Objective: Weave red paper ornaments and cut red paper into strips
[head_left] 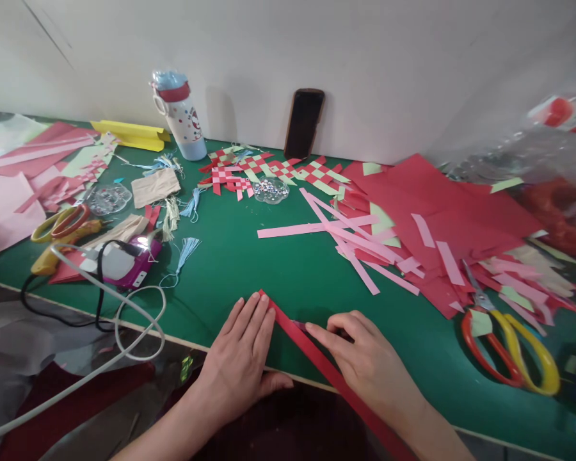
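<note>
Leftmost near the table's front, a purple device (146, 262) lies by a blue tassel (188, 251), and then comes the left hand (242, 349), its fingers straight and flat, their tips at the far end of a red paper strip (312, 349). That strip slants across the green table (230, 256) and over its near edge, beside the right hand (362, 355), whose index finger reaches a small purplish object (299, 325), though whether the curled fingers grip it I cannot tell; farther right lie scissors (498, 318).

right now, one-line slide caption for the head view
Left hand at the far end of a red strip, right hand alongside, over a green table.
</note>
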Motion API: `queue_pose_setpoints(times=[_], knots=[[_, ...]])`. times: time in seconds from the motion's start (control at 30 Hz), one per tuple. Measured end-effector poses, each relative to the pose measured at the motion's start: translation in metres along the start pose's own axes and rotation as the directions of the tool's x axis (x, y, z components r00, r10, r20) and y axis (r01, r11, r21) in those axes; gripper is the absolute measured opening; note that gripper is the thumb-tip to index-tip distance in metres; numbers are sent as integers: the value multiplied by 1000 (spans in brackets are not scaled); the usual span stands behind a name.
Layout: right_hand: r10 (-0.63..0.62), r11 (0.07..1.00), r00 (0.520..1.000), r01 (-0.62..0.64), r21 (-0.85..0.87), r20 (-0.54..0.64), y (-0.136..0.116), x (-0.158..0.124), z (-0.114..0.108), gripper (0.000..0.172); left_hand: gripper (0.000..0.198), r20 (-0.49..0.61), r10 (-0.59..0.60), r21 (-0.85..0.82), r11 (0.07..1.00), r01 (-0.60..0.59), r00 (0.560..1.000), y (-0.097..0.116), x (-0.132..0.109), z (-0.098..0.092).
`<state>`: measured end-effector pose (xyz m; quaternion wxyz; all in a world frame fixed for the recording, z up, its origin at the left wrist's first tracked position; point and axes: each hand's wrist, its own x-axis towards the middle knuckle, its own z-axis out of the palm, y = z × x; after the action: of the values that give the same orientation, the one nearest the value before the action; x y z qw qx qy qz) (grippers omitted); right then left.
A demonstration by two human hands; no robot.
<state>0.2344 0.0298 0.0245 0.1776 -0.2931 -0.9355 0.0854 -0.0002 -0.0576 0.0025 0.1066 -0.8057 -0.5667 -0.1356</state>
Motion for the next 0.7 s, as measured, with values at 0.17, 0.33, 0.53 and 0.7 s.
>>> queue_pose_setpoints(times=[0.17,0.33,0.53,0.7], knots=[[25,1000,1000,-25,-2,-1,1,-2,0,38,97,2,-1,-6,1000,1,1000,-1,-1,0],[12,1000,1000,-12,-12,-1,0,0,0,38,98,15,-1,-3,1000,1,1000,0,-1,0],[14,1000,1000,-14,-17,7,-2,2,0,39,96,7,-5,-9,1000,5,1000,0,0,0],[27,1000,1000,-27,-3,5,-2,0,1,38,97,-1,-7,-15,1000,7,1000,0,-1,1]])
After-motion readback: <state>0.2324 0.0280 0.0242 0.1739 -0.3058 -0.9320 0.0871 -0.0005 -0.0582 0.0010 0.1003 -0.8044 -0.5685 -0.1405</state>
